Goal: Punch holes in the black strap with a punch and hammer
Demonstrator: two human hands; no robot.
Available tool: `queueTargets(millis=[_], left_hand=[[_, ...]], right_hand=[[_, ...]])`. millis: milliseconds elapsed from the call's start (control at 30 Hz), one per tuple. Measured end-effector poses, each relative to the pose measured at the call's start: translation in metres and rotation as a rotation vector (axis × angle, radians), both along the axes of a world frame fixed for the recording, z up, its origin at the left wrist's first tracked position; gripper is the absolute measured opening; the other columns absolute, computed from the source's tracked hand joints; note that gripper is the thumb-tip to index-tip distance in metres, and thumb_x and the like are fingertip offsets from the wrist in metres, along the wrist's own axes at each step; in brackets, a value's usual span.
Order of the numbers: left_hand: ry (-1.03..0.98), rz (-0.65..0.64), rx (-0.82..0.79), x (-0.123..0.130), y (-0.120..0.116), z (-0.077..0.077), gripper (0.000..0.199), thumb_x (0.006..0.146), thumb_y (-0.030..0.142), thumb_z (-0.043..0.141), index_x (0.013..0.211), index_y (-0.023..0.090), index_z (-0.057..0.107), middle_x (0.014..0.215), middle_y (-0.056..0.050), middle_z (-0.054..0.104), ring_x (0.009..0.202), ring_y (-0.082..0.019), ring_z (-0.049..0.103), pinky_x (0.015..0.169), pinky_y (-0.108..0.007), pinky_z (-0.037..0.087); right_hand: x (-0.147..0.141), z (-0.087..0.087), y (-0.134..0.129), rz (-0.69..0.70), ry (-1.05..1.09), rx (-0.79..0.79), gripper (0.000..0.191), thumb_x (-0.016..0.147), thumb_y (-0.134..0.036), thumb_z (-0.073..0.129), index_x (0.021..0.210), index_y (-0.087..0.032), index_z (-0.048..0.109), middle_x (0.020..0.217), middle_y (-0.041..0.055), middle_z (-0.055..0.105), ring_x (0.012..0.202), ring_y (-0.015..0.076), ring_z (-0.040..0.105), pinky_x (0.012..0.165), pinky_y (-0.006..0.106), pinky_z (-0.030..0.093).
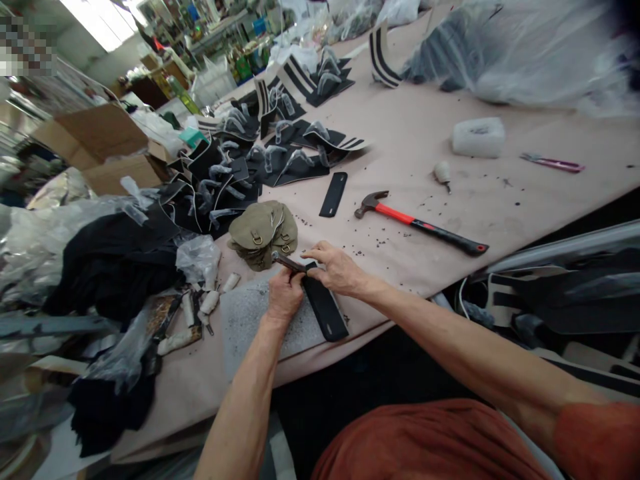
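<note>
Black and flat, the strap piece [324, 308] we are working on lies on a grey felt pad [250, 327] at the near edge of the table [425, 133], its far end under our hands. Our left hand [284, 298] is closed around a slim metal punch tool [289, 262] whose tip meets that far end; our right hand [336, 268] presses its fingers flat on the strap beside the tool, pinning rather than gripping it.

We judge the strap light and limp, likely leather or synthetic, with a smooth face that could slide on the pad. It would bend if lifted by one end, so holding it flat near the working point seems the sound way to take it.

Just beyond the strap sits a stack of olive fabric pieces [264, 233] with metal rings. A second black strip [333, 194] lies farther off, and to the right of that a hammer [417, 222] with a red and black handle. Left of the strap are small white wrapped tools [210, 301] and heaps of black cloth and plastic bags [115, 260].

Across the table, well away from the strap, are many black pieces with white stripes [295, 143], a white block [478, 137] and a pink-handled tool [553, 162]. Dark crumbs dot the beige tabletop. Behind it we see a cluttered workshop with cardboard boxes [95, 147].
</note>
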State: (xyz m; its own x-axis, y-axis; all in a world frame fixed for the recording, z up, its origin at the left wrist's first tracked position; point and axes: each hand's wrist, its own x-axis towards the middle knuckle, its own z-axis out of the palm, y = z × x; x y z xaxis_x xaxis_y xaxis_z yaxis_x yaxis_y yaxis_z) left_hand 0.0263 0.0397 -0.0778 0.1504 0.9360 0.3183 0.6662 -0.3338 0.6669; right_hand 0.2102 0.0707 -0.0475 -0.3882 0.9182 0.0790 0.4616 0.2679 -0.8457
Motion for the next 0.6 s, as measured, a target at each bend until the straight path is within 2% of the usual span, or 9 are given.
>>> queueTargets(millis=[100,200,267,367,500,600], left_hand=[[0.043,-0.002,0.034,-0.002,0.000,-0.001,0.020,0.090,0.024,0.047,0.092,0.015,0.064,0.080,-0.008,0.065,0.070,-0.023,0.063,0.065,-0.028,0.049],[0.036,0.006,0.063,-0.004,0.001,-0.002,0.020,0.091,0.022,0.044,0.089,0.015,0.062,0.077,-0.009,0.063,0.066,-0.023,0.061,0.061,-0.027,0.047],[0.007,0.006,0.044,-0.005,0.002,-0.001,0.019,0.091,0.023,0.044,0.087,0.015,0.061,0.078,-0.009,0.062,0.068,-0.023,0.061,0.061,-0.027,0.046],[-0.030,-0.033,-0.027,-0.005,0.002,0.007,0.017,0.089,0.024,0.046,0.086,0.015,0.059,0.078,-0.007,0.061,0.068,-0.021,0.060,0.062,-0.025,0.047],[-0.147,-0.022,-0.071,-0.002,0.000,0.017,0.016,0.084,0.026,0.048,0.083,0.015,0.059,0.074,-0.004,0.060,0.063,-0.018,0.057,0.061,-0.023,0.048],[-0.210,0.021,-0.105,0.000,-0.001,0.017,0.018,0.083,0.030,0.051,0.081,0.015,0.061,0.070,-0.002,0.059,0.061,-0.017,0.056,0.057,-0.021,0.046]], right_hand=[[-0.015,0.006,0.008,0.095,0.189,0.064,0.032,0.084,-0.010,0.066,0.115,-0.013,0.067,0.098,0.0035,0.057,0.080,0.0107,0.054,0.079,0.021,0.044],[-0.028,0.016,0.014,0.198,0.134,0.101,0.018,0.085,-0.012,0.067,0.103,-0.012,0.069,0.094,0.0031,0.057,0.082,0.0125,0.054,0.077,0.022,0.042],[-0.032,0.022,0.015,0.194,0.044,0.105,0.007,0.087,-0.012,0.064,0.092,-0.010,0.068,0.093,0.0041,0.057,0.086,0.0144,0.054,0.079,0.023,0.040],[-0.035,0.023,0.012,0.156,0.030,0.079,0.004,0.088,-0.010,0.062,0.086,-0.011,0.066,0.092,0.0037,0.056,0.086,0.0142,0.053,0.078,0.022,0.039],[-0.038,0.017,0.006,0.132,0.090,0.060,0.005,0.087,-0.009,0.062,0.087,-0.012,0.066,0.094,0.0032,0.055,0.088,0.0134,0.053,0.081,0.022,0.039],[-0.041,0.016,0.006,0.116,0.085,0.054,0.006,0.087,-0.011,0.064,0.090,-0.013,0.068,0.096,0.0035,0.055,0.089,0.0138,0.054,0.083,0.023,0.040]])
